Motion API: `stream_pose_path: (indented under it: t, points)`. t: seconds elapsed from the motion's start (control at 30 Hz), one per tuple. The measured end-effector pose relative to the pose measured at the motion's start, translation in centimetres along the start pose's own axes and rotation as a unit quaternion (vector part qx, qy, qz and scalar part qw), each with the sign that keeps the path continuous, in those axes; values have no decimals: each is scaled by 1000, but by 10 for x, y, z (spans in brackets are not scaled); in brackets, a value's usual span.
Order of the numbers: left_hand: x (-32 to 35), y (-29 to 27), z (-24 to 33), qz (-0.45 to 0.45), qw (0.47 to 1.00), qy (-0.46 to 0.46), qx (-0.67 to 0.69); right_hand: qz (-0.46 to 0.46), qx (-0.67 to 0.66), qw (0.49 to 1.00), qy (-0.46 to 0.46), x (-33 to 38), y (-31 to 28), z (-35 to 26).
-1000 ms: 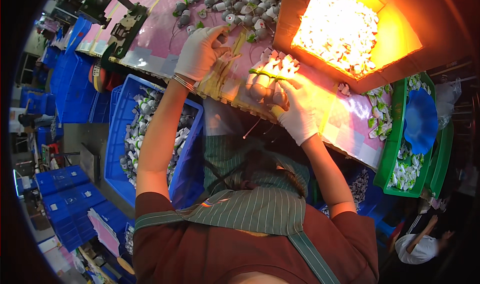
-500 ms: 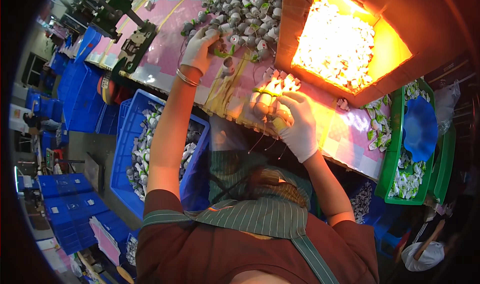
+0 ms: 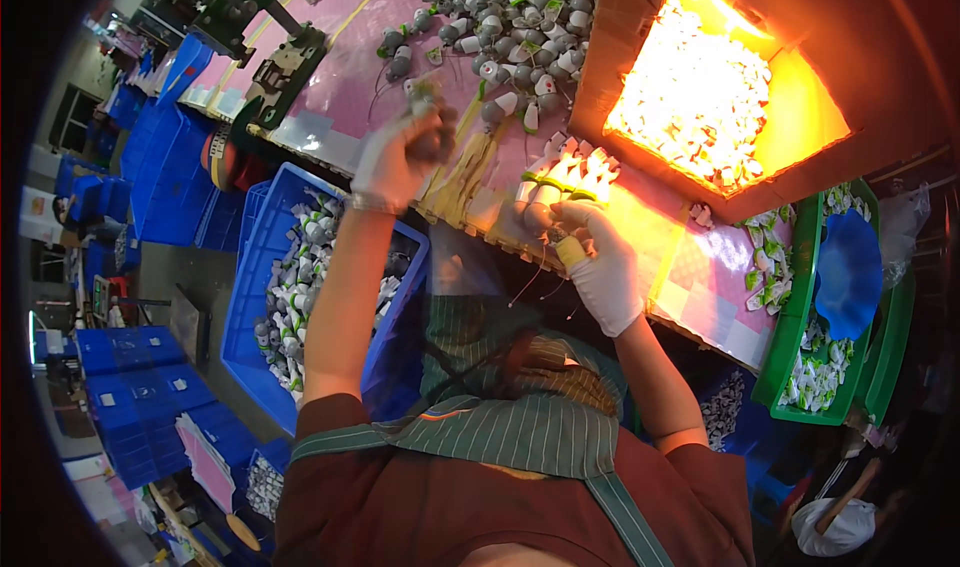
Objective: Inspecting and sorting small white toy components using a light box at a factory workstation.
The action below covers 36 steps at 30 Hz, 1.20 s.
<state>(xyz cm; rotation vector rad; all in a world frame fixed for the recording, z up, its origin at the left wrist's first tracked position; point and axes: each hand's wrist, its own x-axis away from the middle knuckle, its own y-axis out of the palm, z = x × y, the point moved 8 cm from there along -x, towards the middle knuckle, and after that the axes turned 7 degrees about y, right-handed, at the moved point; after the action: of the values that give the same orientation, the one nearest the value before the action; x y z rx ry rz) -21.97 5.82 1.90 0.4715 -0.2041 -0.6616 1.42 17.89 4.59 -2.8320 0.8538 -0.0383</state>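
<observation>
A factory workshop
Heaped small grey-and-white parts (image 3: 525, 42) lie toward the far edge of the desk (image 3: 350, 92); a dark metal machine (image 3: 288, 72) and blue plastic crates (image 3: 140, 372) occupy the left.

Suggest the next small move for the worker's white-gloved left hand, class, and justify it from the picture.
Probably bring the white-gloved left hand toward the row of grey-and-white rounded pieces with green bands: its curled fingers appear to hold a blurred grey rounded piece, and the white-gloved right hand is already at that row.
</observation>
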Motion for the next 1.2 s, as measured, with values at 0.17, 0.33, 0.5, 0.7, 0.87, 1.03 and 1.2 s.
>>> stream_pose_path:
  t: [0.17,0.33,0.5,0.7,0.87,1.03,1.2]
  points:
    - [105,76,-31,-78,976,-185,88,-87,-88,986,110,-9,25,37]
    - [144,96,-61,-108,962,-237,78,-95,-314,921,211,-5,21,47]
    - [146,94,-62,-105,967,-231,19,-94,-206,950,213,5,2,46]
    - [138,86,-65,-91,953,-201,-209,-48,-110,984,134,2,-16,29]
    - [131,85,-66,-118,913,-99,-378,35,62,997,18,2,-16,16]
    - [141,100,-66,-141,964,-195,-114,76,-14,996,44,-1,-18,21]
    - [139,96,-75,-116,974,-134,-141,10,-155,974,168,3,5,29]
